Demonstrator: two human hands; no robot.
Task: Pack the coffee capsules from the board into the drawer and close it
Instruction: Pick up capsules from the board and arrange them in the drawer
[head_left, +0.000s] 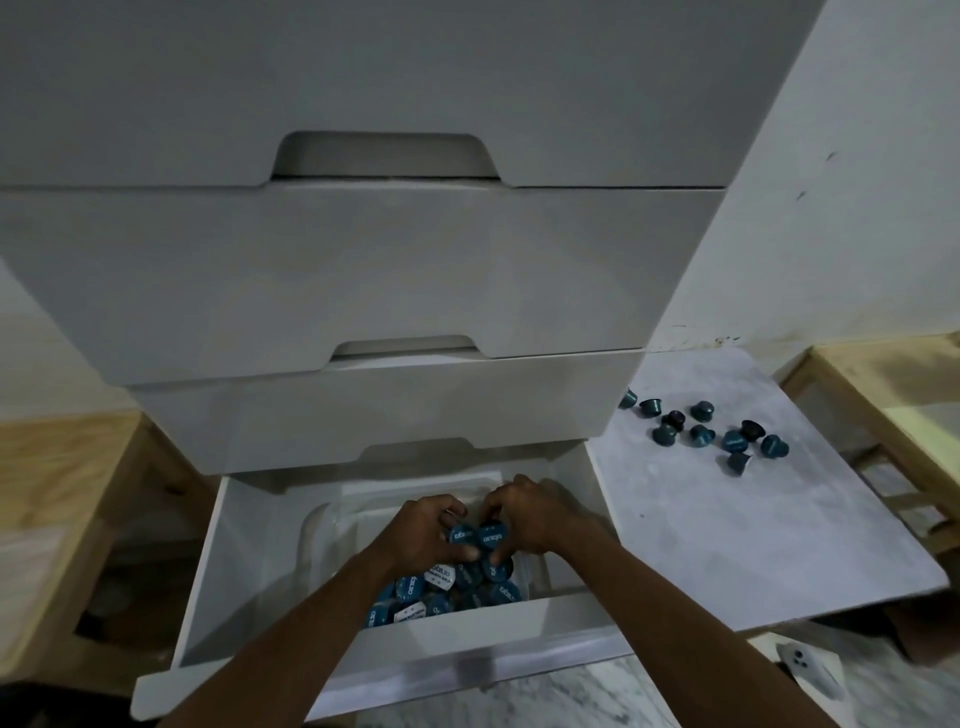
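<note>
Coffee capsules (702, 431) — teal and dark, about a dozen — lie loose near the board's (727, 535) far edge, bare board in front. In the open drawer (249, 571) a clear tub (322, 525) holds blue-lidded ones, lettering unreadable. Left hand (423, 535) and right hand (530, 519) each pinch a capsule.

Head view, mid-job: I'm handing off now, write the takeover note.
Left hand and right hand: both in the open bottom drawer, each holding blue capsules over the pile in the clear tray.
Done: many capsules packed.
Left: about eleven capsules on the white board to the right; then close the drawer.
</note>
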